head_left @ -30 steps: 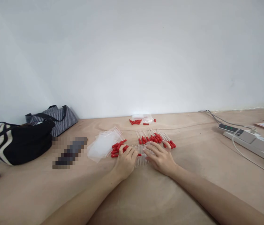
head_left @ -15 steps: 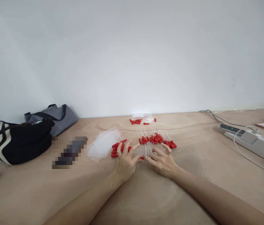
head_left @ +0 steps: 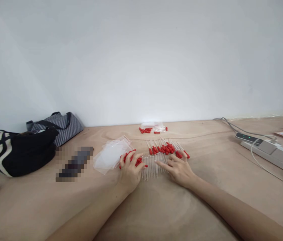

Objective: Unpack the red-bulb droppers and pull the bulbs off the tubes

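My left hand (head_left: 130,170) lies over a pile of red rubber bulbs (head_left: 131,154), its fingers spread and bent. One red bulb (head_left: 145,166) pokes out beside the thumb; whether it is gripped is not clear. Between my hands, thin clear glass tubes (head_left: 150,169) lie side by side in a row. My right hand (head_left: 180,170) has its index finger stretched out to the row's right part, with the other fingers loosely curled and nothing visible in them. Behind the row lie glass droppers (head_left: 166,147) with red bulbs fitted, and several more reach under my right fingers.
Clear zip bags (head_left: 112,152) are fanned out left of the bulbs. Farther back lies another bag (head_left: 153,126) with loose red bulbs (head_left: 146,130). A blurred dark object (head_left: 76,164) and bags (head_left: 30,152) are at left, a power strip (head_left: 269,150) with cables at right.
My left hand has drawn left from the row's middle to the bulb pile. The red bulb between my hands is gone from there. My right index finger has stretched out over the tubes.
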The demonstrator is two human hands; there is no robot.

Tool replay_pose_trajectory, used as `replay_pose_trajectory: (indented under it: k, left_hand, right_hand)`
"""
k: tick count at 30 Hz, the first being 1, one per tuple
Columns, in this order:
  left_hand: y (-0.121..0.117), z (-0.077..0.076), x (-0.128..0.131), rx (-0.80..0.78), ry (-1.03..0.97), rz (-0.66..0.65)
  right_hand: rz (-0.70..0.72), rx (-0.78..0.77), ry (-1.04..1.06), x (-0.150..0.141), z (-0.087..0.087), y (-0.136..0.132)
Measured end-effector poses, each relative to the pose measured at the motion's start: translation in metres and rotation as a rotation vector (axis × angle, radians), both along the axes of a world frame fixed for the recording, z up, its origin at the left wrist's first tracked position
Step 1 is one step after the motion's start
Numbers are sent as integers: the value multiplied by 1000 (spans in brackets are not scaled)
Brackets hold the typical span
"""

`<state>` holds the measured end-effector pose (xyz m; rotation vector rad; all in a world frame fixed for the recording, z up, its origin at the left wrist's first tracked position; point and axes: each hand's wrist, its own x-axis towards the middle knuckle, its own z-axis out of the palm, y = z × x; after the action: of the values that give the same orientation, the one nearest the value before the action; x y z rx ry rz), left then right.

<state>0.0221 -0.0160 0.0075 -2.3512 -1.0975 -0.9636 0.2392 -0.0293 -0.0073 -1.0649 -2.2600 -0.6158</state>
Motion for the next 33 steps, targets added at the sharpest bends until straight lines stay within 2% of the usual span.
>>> replay_pose_trajectory:
  k: [5,9,12,15,20,25,33]
  left_hand:
    - [18,9,-18,-241,-166,-24]
    - [39,20,-27,-430,-257,116]
    - [55,26,-26,-570,-186,261]
    - [70,28,-20,-666,-72,314]
    - [85,28,-11,-699,18,350]
    - [87,30,-1,-683,70,408]
    - [88,26,47,-656,120,451]
  right_hand:
    - [-161,-153,138,9,-4,7]
    - [-315,-282,127,7,-8,8]
    - [-363,-351,132,4,-12,9]
    - [-351,-375,154,0,-16,10]
    - [-294,-356,245,-4,-22,13]
    - [-236,-367,296,-5,-22,11]
    - [-219,-396,316,-8,-17,7]
